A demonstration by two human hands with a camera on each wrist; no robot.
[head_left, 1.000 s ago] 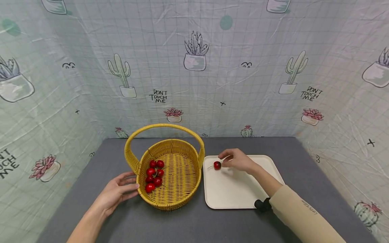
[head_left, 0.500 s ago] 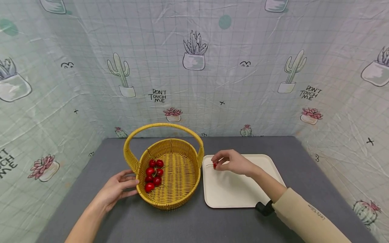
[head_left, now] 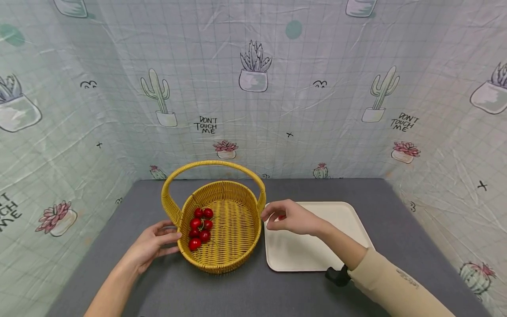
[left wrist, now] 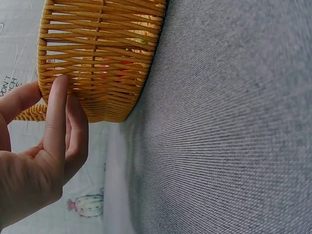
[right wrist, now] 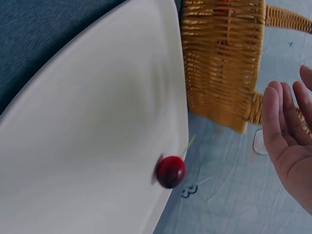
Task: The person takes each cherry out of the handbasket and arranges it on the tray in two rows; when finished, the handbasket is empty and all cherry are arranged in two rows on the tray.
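A yellow wicker basket (head_left: 237, 229) with a tall arched handle stands left of centre, several red cherries (head_left: 195, 223) gathered along its left side. My left hand (head_left: 152, 246) touches the basket's outer left wall with its fingertips; the left wrist view shows fingers (left wrist: 57, 112) against the weave near the rim. On a cream tray (head_left: 309, 255) lies one dark red cherry (right wrist: 170, 171) with a green stem, mostly hidden behind my right hand (head_left: 295, 218) in the head view. That hand hovers over the tray's left edge close to the basket, fingers loosely bent and holding nothing.
Grey cloth (head_left: 245, 290) covers the table under basket and tray. A patterned curtain (head_left: 253, 119) with cactus drawings encloses the back and sides. A black wrist device (head_left: 338, 276) sits below the right sleeve, near the tray's front edge.
My right hand reached around the tray's cherry, then shifted left toward the basket without it. The cherry remains on the tray. My left hand stays at the basket's side.
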